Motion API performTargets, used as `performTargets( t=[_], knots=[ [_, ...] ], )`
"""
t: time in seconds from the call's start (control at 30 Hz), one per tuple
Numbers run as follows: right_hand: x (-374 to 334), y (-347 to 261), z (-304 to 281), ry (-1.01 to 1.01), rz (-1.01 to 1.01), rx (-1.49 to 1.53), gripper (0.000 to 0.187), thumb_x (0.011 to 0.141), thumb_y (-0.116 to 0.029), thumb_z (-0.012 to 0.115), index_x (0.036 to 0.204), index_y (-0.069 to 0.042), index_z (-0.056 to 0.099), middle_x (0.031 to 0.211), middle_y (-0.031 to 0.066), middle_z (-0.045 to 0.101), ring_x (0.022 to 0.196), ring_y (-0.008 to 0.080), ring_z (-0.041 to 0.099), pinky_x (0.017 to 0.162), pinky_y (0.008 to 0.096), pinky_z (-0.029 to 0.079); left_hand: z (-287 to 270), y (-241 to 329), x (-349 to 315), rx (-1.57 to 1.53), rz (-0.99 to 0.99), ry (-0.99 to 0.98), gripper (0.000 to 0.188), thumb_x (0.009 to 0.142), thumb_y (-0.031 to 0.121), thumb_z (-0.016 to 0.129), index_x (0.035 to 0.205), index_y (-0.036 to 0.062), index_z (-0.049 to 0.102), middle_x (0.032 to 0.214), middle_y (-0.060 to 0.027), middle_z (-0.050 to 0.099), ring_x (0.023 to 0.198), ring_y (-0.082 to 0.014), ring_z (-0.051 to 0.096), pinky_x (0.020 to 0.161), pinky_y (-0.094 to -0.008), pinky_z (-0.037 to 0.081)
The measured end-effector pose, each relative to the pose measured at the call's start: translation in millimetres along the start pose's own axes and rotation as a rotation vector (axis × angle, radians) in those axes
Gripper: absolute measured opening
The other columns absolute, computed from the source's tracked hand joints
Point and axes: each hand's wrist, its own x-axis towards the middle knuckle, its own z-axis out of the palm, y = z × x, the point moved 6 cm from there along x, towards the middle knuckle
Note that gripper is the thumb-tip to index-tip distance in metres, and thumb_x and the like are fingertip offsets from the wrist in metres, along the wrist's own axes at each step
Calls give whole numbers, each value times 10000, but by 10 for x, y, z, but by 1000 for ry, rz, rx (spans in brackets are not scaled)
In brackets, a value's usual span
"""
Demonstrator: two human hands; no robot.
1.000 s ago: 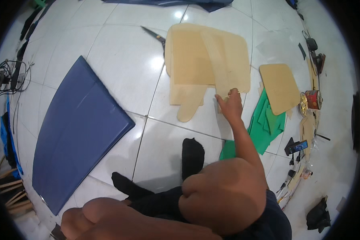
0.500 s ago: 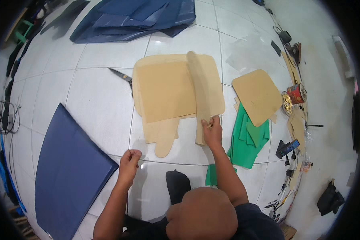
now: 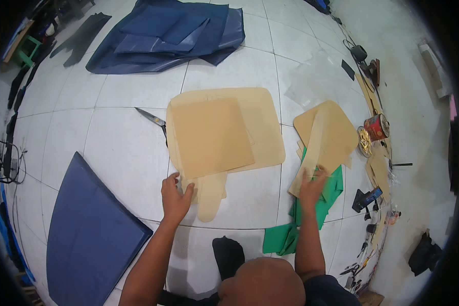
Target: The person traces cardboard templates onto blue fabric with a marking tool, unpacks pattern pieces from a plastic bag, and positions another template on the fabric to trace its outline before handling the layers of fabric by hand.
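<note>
A long tan card strip [image 3: 319,135] lies slanted over a rounded tan card piece [image 3: 341,125] on the right, and my right hand [image 3: 312,189], slightly blurred, grips its near end. Green fabric [image 3: 334,186] spreads beneath that hand. My left hand [image 3: 176,199] has thumb and fingers apart at the lower left corner of a stack of tan card sheets. In this stack, a squarish sheet [image 3: 211,137] rests on a larger rounded sheet [image 3: 265,127]. A narrow round-ended tan piece [image 3: 210,201] pokes out below them.
Scissors [image 3: 153,118] lie left of the stack. Folded blue sheeting [image 3: 173,41] is at the far side, and a blue panel [image 3: 92,234] at the left. Along the right wall stand a red can [image 3: 376,126], a phone [image 3: 368,199] and small tools. My knee [image 3: 262,283] is at the near edge.
My right hand has carried the tan strip from the stack rightward onto the rounded card piece. My left hand has moved up to the stack and opened. The whole view has shifted slightly.
</note>
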Motion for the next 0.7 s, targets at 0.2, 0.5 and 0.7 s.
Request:
performTargets(
  t=[0.2, 0.5, 0.7],
  knots=[
    [-503, -1265, 1195, -573, -159, 190, 506, 842, -315, 793, 1120, 19, 535, 1034, 185, 635, 1002, 320, 622, 827, 453, 504, 198, 96, 190, 186, -93, -64, 758, 795, 227, 762, 1400, -87, 431, 1170, -266, 532, 1084, -403, 548, 969, -463, 452],
    [-267, -1116, 1416, -665, 153, 225, 393, 828, -249, 797, 1035, -40, 536, 977, 155, 598, 888, 280, 611, 782, 412, 499, 282, 13, 136, 216, -48, -128, 798, 799, 264, 759, 1452, -40, 414, 1161, -249, 520, 1120, -401, 526, 985, -466, 449],
    [294, -140, 517, -102, 317, 665, 96, 916, -83, 663, 968, -48, 590, 1022, 30, 545, 937, 136, 540, 838, 297, 455, 145, -134, 92, 23, -74, -73, 682, 811, 211, 740, 1401, -10, 477, 1133, -241, 526, 1062, -382, 536, 953, -452, 447]
  ],
)
